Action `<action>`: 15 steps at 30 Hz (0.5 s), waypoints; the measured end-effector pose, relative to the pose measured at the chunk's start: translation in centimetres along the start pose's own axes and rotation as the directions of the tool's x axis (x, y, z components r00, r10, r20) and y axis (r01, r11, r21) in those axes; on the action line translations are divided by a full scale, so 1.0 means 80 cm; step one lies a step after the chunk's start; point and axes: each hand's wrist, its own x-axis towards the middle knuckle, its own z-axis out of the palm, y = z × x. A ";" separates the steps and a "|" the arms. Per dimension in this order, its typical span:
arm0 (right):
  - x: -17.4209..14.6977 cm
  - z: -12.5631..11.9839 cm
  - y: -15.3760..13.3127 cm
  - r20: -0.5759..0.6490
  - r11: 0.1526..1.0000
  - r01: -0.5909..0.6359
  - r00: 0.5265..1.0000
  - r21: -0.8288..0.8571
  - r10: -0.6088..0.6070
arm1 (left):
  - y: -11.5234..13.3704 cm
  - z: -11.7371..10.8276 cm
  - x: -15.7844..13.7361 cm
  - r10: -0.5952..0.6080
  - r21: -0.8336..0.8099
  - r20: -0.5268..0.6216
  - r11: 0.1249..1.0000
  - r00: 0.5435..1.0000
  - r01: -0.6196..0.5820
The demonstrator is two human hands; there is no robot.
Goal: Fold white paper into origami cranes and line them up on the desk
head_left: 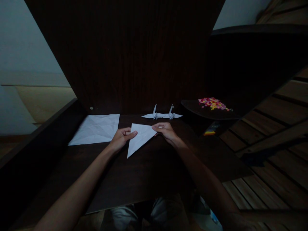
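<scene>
- I hold one white paper triangle [141, 136] between my left hand [125, 136] and my right hand [162, 129], over the middle of the desk [144, 176]; whether it rests on the wood or sits just above, I cannot tell.
- The left hand is pinched on the triangle's left edge, thumb on top; the right hand is clamped on its right corner, thumb laid over it.
- The lower tip points back toward me, with neither hand on it.
- I judge the step to be lining up and creasing a fold. I would bring edges and corners flush before pressing, because a small mismatch likely grows with each fold.
- Then I would lay it flat on the wood, pin one corner, and run the other thumb along the slanting edge right out to the tip.
- A light pinch should serve; a hard squeeze could dent the paper or slip its layers. The light is dim, so I would check the edges by feel.
- Counting paper: one triangle; one visible creased white sheet [96, 128] on the left; two folded birds, a left bird [154, 115] and a right bird [171, 116], side by side at the back.
- Counting the rest: one corner shelf [190, 106] bearing one heap of pink and yellow bits [214, 103], too small to number.
</scene>
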 end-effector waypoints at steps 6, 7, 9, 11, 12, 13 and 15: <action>0.004 0.010 0.007 -0.199 0.991 0.137 0.971 -0.002 -0.135 | -0.004 0.005 0.004 0.094 0.012 -0.136 0.996 0.986 -0.093; 0.004 0.013 0.008 -0.196 0.989 0.148 0.970 0.010 -0.143 | -0.005 0.006 0.004 0.128 -0.005 -0.187 0.991 0.974 -0.131; 0.000 0.022 0.010 -0.166 0.986 0.163 0.973 0.024 -0.157 | -0.006 0.011 0.005 0.179 -0.034 -0.269 0.980 0.946 -0.195; -0.004 0.031 0.013 -0.087 0.981 0.193 0.978 0.006 -0.192 | -0.005 0.015 0.004 0.198 -0.058 -0.302 0.973 0.933 -0.225; -0.007 0.035 0.015 -0.037 0.978 0.207 0.978 -0.007 -0.207 | -0.005 0.018 0.003 0.198 -0.068 -0.305 0.971 0.931 -0.229; -0.009 0.040 0.017 0.016 0.975 0.220 0.975 -0.024 -0.219 | -0.005 0.020 0.002 0.199 -0.072 -0.304 0.970 0.932 -0.231; -0.013 0.047 0.020 0.079 0.965 0.249 0.967 -0.081 -0.243 | -0.006 0.023 0.001 0.197 -0.065 -0.284 0.972 0.938 -0.224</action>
